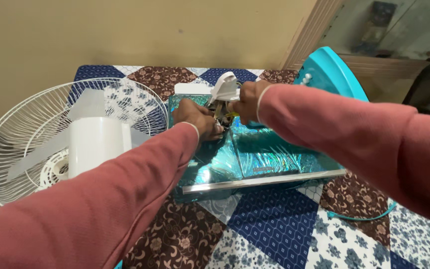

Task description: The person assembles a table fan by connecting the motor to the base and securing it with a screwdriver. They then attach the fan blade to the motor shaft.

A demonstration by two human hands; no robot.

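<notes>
Two hands meet at the far end of one shiny teal panel [269, 157], an iridescent flat slab with a metal edge strip that lies on the patchwork tablecloth [274, 224]: the left hand [197, 118] is curled with its fingertips pinching small wires, and the right hand [246, 102] is closed around one white plastic part [225, 88]. What lies between the fingers is small and hard to make out. One white wire fan guard [31, 124] with a smooth white motor housing [95, 142] lies at the left, and one teal rounded base [332, 72] stands at the right, partly behind the right sleeve
</notes>
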